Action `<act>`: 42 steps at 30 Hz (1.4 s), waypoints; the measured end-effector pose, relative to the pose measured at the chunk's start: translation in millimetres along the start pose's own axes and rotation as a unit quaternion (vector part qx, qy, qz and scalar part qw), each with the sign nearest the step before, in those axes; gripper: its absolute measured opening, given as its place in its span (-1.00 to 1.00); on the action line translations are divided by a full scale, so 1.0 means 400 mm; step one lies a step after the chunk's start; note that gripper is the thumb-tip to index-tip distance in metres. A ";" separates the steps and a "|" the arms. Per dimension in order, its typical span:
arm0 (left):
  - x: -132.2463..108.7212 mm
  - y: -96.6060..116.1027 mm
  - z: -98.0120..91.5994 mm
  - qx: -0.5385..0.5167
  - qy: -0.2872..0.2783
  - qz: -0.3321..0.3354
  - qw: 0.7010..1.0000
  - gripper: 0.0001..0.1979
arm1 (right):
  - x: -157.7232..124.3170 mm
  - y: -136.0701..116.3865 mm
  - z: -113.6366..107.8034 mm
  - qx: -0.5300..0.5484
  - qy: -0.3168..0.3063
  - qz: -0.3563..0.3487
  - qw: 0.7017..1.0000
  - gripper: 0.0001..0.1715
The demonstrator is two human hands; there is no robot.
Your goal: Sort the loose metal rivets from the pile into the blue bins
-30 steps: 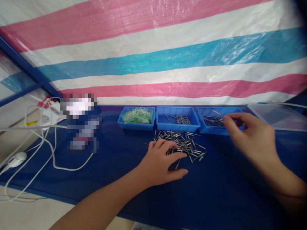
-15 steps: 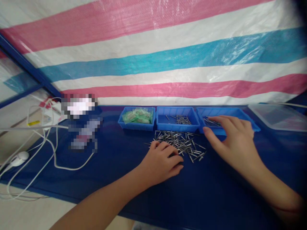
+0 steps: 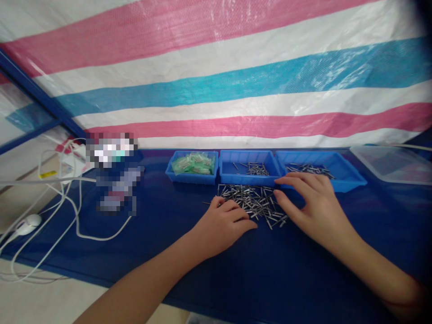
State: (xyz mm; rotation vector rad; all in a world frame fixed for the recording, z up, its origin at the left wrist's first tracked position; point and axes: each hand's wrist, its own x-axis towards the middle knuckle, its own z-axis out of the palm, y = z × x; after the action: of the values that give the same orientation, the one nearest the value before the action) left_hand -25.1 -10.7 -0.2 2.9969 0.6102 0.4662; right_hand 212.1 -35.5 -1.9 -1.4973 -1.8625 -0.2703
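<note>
A loose heap of small metal pins (image 3: 251,198) lies on the dark blue table cover (image 3: 162,234). My left hand (image 3: 224,225) rests on the heap's near left edge, fingers curled down onto the pins; what they pinch, if anything, is hidden. My right hand (image 3: 312,207) lies over the heap's right edge with fingers spread and nothing held. Behind the heap stand three blue trays: the left tray (image 3: 191,173) holds green packets, the middle tray (image 3: 249,177) a few pins, the right tray (image 3: 347,177) more pins.
White cables (image 3: 67,207) and a white mouse-like object (image 3: 29,221) lie at the table's left. A clear plastic lid (image 3: 391,164) sits at the far right. A striped pink, white and blue tarp (image 3: 216,81) hangs right behind the trays.
My right hand came back from the right tray and moved left and down onto the pin heap, its fingers spreading. My left hand's fingers curled in a little on the heap.
</note>
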 end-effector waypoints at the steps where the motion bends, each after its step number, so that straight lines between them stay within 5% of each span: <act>1: 0.000 0.002 0.003 0.001 0.011 -0.005 1.000 -0.80 | 0.000 -0.005 -0.002 0.010 0.001 -0.007 1.000 -0.79; 5: 0.006 0.010 0.001 -0.077 0.079 -0.069 0.991 -0.78 | -0.004 -0.040 -0.014 0.108 -0.048 -0.051 0.992 -0.86; 8: 0.017 0.015 -0.005 -0.220 0.137 -0.120 0.958 -0.78 | -0.014 -0.073 -0.015 0.204 -0.104 -0.049 0.972 -0.83; 18: 0.027 0.034 0.000 -0.422 0.197 -0.230 0.854 -0.87 | -0.039 -0.106 0.016 0.362 -0.142 0.174 0.904 -0.78; 27: 0.026 0.034 -0.006 -0.280 0.177 -0.167 0.929 -0.87 | -0.040 -0.120 0.008 0.349 -0.097 0.163 0.918 -0.84; 42: 0.020 0.029 -0.023 -0.253 0.177 -0.205 0.929 -0.82 | -0.019 -0.103 -0.005 0.294 -0.127 0.049 0.946 -0.89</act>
State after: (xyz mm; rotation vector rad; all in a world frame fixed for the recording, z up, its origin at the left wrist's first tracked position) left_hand -16.4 -18.4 11.9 2.2338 0.9410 0.9644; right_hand 175.8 -55.0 5.4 -1.2301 -1.8298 0.5117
